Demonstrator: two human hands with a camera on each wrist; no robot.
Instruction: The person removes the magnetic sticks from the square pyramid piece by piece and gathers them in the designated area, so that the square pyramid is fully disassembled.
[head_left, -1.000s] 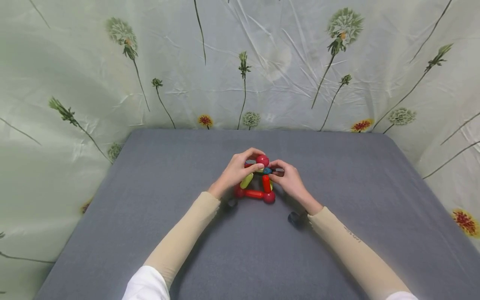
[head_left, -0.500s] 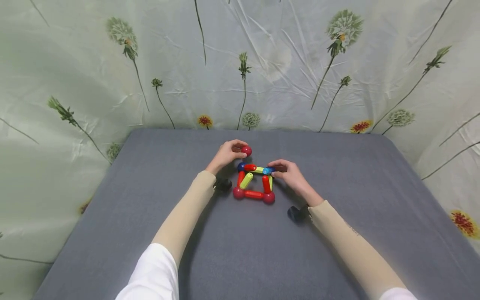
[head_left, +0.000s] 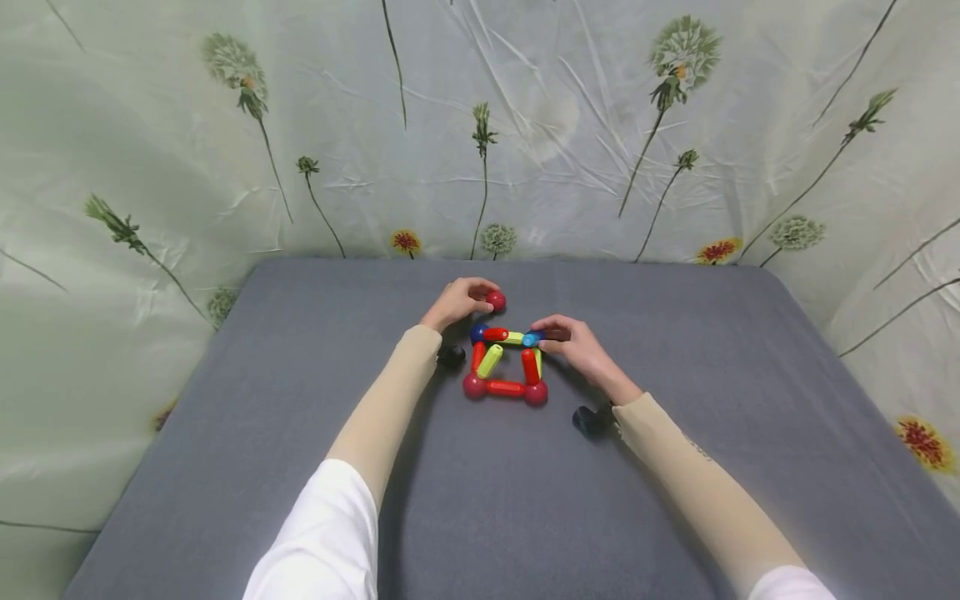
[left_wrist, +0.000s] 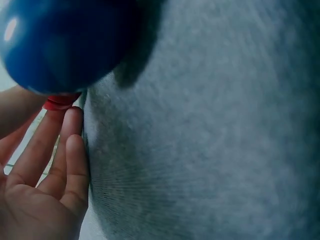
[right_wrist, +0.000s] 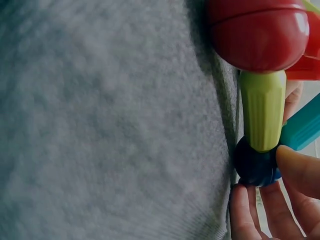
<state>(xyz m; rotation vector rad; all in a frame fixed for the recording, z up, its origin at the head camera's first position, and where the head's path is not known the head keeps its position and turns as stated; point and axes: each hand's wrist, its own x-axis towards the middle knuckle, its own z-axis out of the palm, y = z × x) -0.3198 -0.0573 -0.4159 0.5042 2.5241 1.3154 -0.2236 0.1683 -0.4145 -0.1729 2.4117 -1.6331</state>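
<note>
Pinches with the left hand a separate red ball, between thumb and fingers, just beyond the far-left corner of the stick frame. Cannot tell from these views if also touching the grey table. Holds with the right hand, by thumb and fingertips, the dark blue ball at the far-right corner of the same frame. Has the two hands apart from each other, with most of the frame between them and nearer to the body. Has in the frame, at the near-left corner, a second red ball, at the near-right corner a third red ball, and at the far-left corner a blue ball, just beside the left hand. Shows also a light blue stick, rising aslant from the ball in the right hand.
</note>
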